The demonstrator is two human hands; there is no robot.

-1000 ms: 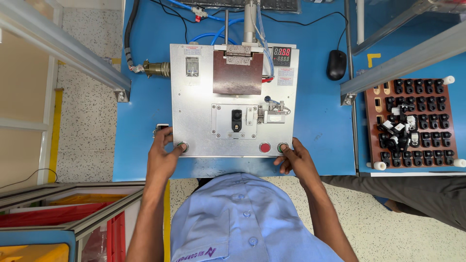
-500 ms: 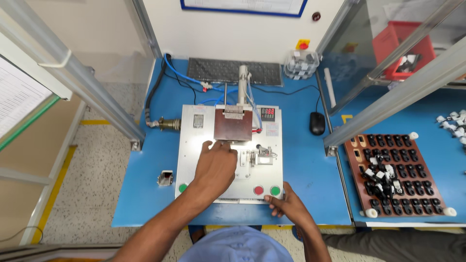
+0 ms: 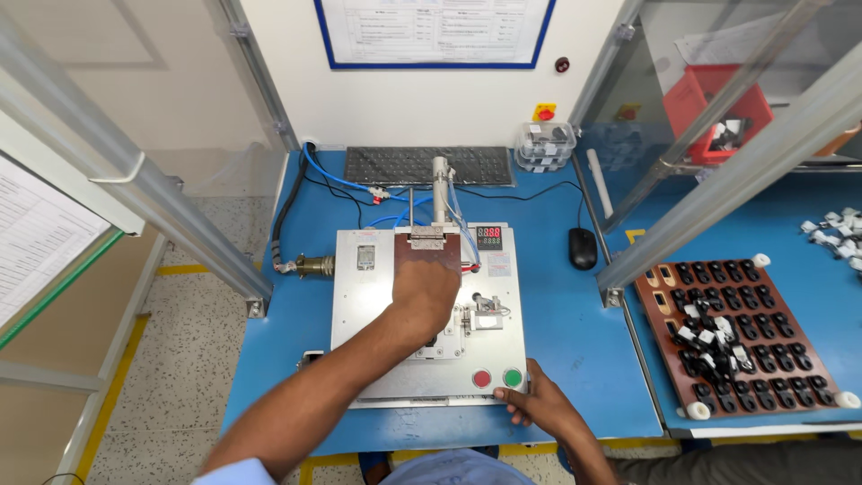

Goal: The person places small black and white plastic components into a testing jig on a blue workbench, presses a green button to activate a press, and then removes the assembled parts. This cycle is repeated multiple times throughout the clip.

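Observation:
A grey metal fixture plate lies on the blue bench. It carries a brown press block under a vertical cylinder, a small clamp, and a red button and a green button at its front. My left hand reaches across the plate, knuckles up, just below the brown block. Its fingers are hidden underneath. My right hand rests at the plate's front right corner, fingertips beside the green button, holding nothing.
A black keyboard and a clear box of parts sit at the back, with a black mouse to the right. A brown tray of black parts lies far right. Aluminium posts flank the bench.
My left hand left the plate's front left edge and reached forward to the middle, under the brown block. My right hand stayed at the front right. The view tilted up.

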